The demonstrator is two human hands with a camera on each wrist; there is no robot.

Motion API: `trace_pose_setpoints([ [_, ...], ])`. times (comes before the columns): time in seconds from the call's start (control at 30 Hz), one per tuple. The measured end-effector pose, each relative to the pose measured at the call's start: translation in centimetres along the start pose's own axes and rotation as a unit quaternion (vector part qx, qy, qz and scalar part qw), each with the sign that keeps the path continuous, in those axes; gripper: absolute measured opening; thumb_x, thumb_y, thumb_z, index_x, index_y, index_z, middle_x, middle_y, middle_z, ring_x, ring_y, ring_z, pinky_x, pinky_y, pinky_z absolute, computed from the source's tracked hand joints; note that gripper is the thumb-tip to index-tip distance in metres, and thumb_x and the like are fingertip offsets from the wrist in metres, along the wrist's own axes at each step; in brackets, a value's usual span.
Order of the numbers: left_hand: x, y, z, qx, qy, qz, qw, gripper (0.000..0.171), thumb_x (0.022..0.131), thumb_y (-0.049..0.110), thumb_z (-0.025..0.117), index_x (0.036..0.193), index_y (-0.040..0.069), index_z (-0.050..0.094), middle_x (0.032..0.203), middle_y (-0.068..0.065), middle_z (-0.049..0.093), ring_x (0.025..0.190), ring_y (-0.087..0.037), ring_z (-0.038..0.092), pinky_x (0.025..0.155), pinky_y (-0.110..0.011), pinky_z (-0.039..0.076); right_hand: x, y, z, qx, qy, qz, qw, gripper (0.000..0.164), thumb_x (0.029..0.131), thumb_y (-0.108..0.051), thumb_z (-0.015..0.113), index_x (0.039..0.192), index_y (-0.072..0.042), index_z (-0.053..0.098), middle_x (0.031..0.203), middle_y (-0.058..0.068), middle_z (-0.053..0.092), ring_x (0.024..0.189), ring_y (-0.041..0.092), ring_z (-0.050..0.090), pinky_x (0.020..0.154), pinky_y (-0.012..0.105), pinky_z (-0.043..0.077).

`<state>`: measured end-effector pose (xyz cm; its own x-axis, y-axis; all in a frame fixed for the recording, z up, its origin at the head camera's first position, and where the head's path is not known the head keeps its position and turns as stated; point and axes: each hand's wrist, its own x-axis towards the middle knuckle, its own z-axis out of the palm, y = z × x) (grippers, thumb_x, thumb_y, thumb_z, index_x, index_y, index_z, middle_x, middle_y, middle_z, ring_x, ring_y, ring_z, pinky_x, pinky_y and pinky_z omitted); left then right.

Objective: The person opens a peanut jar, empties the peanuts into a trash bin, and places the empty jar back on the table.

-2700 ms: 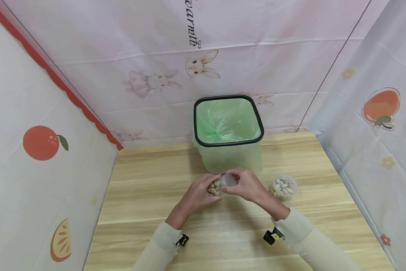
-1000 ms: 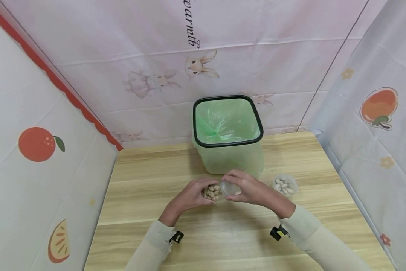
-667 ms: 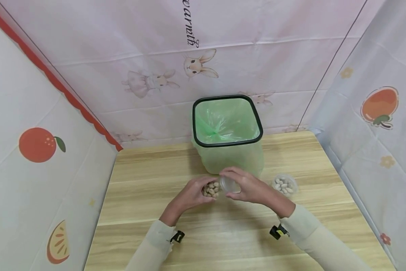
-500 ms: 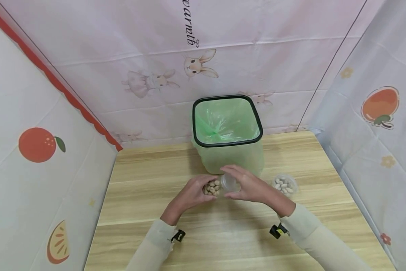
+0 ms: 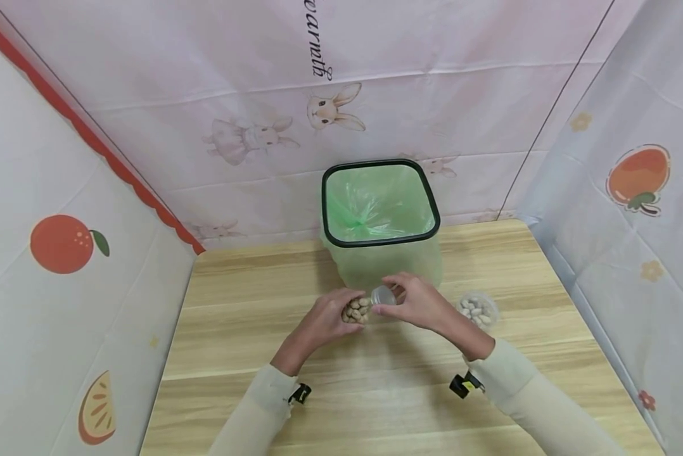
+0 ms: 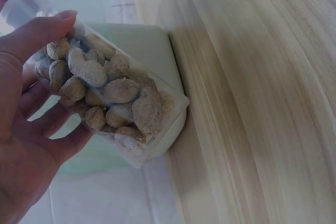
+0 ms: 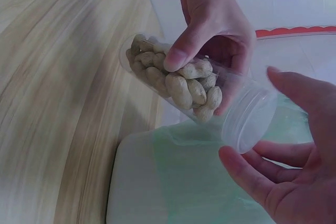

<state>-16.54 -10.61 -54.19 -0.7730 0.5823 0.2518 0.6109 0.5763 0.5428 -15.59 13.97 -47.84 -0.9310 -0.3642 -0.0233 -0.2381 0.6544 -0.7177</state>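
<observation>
**Left hand (image 5: 324,316) grips a clear jar (image 7: 218,125) of unshelled peanuts (image 6: 113,87), right hand (image 5: 418,304) round its lid (image 7: 253,120)**

The jar is in front of the bin (image 5: 387,263), tilted, its base low toward the person's left and its lid raised toward the right. Whether the base touches the tabletop (image 5: 250,304) cannot be told. The peanuts lie along its lower part, with a bare stretch of clear wall below the lid.

The left thumb presses one side of the jar, while the fingers wrap the opposite side, slightly apart from one another. The right hand's fingers are spread and bent loosely about the lid, with the thumb standing just off its edge; one fingertip is at the opposite edge, though contact there is hard to judge.

To the right of the hands, a round clear container (image 5: 495,310) stands on the tabletop, showing whitish oval pieces (image 5: 476,311). The bin has a squared black rim (image 5: 382,242) and a translucent green liner (image 5: 398,206). Both sleeves are cream, with a small black device (image 5: 460,386) at each cuff. Behind the bin hangs a pale pink backdrop (image 5: 250,57) printed with rabbits.
</observation>
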Motion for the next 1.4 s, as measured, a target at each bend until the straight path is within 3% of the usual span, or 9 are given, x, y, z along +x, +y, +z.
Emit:
trace_pose_setpoints([
  [0.3,0.31,0.03,0.13,0.006,-0.004,0.003,1.0000,0.063,0.079,0.022,0.092,0.135,0.009,0.066,0.129,-0.008,0.072,0.113,-0.021,0.069,0.092,-0.036,0.061,0.22,-0.21,-0.09,-0.030,0.008,-0.028,0.999,0.053,0.081,-0.031,0.088,0.121,-0.001,0.072,0.105,0.012,0.074,0.087,0.018,0.072,0.071,0.028,0.059],
  [0.63,0.38,0.11,0.06,-0.019,-0.018,0.003,0.9996,0.062,0.079,0.018,0.091,0.135,0.008,0.066,0.131,-0.008,0.071,0.114,-0.021,0.069,0.094,-0.038,0.060,0.16,-0.13,-0.48,-0.045,0.003,-0.065,0.997,0.048,0.079,-0.027,0.088,0.119,-0.005,0.073,0.106,0.011,0.074,0.091,0.019,0.068,0.069,0.024,0.056],
  [1.1,0.40,-0.44,-0.65,-0.044,-0.064,0.008,0.9969,0.065,0.081,0.022,0.091,0.138,0.007,0.065,0.129,-0.010,0.073,0.111,-0.019,0.070,0.093,-0.036,0.060,-0.03,0.04,-0.72,-0.067,-0.016,-0.147,0.987,0.046,0.078,-0.020,0.089,0.119,-0.009,0.072,0.117,0.006,0.073,0.102,0.019,0.068,0.081,0.030,0.059],
  [1.23,0.43,-0.58,-0.64,-0.057,-0.070,0.003,0.9959,0.065,0.080,0.020,0.091,0.138,0.007,0.065,0.129,-0.010,0.073,0.111,-0.019,0.070,0.094,-0.037,0.059,0.00,0.26,-0.75,-0.085,-0.027,-0.179,0.980,0.047,0.079,-0.017,0.089,0.122,-0.009,0.071,0.123,0.008,0.071,0.108,0.023,0.069,0.083,0.037,0.062],
  [1.4,0.38,-0.74,-0.54,-0.054,-0.068,0.000,0.9962,0.065,0.080,0.021,0.091,0.137,0.007,0.065,0.128,-0.009,0.073,0.111,-0.019,0.071,0.094,-0.037,0.059,-0.01,0.34,-0.77,-0.106,-0.037,-0.196,0.974,0.051,0.081,-0.017,0.088,0.126,-0.007,0.068,0.128,0.009,0.068,0.113,0.024,0.068,0.088,0.037,0.062],
])
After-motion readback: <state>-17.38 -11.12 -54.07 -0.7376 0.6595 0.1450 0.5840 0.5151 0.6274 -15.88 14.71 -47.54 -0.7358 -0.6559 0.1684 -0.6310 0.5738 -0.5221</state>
